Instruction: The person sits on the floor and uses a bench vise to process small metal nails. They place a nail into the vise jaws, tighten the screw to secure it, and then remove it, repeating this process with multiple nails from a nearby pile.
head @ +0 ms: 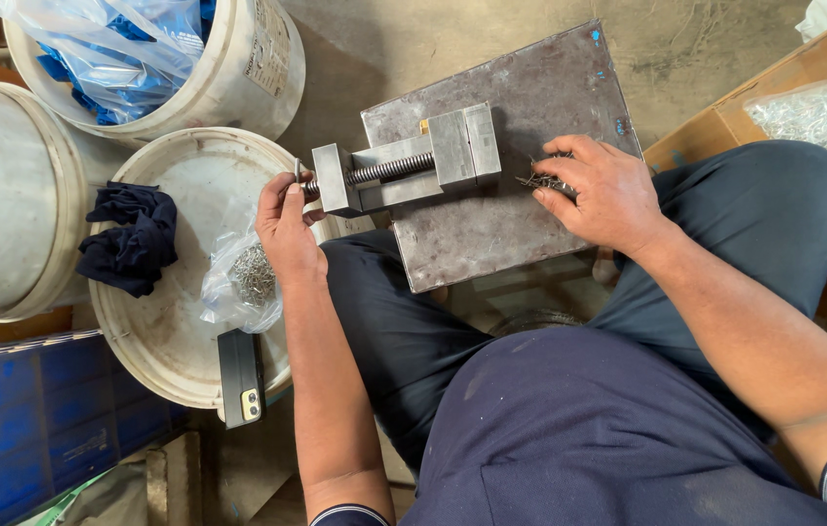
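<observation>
The fingers (pixel 299 192) of the left hand (pixel 287 229) are curled around the small handle at the screw end of a grey steel vise (pixel 404 170). The vise lies on a scuffed steel plate (pixel 521 224), near its left edge, with its long axis running left to right and its threaded screw pointing left. The right hand (pixel 603 195) pinches a cluster of thin metal pieces (pixel 542 180) on the plate's right side.

A dark cloth (pixel 129 239) and a phone (pixel 240 378) lie on a white bucket lid (pixel 165 331), near a blue crate (pixel 38 409) and a cardboard box (pixel 725 127).
</observation>
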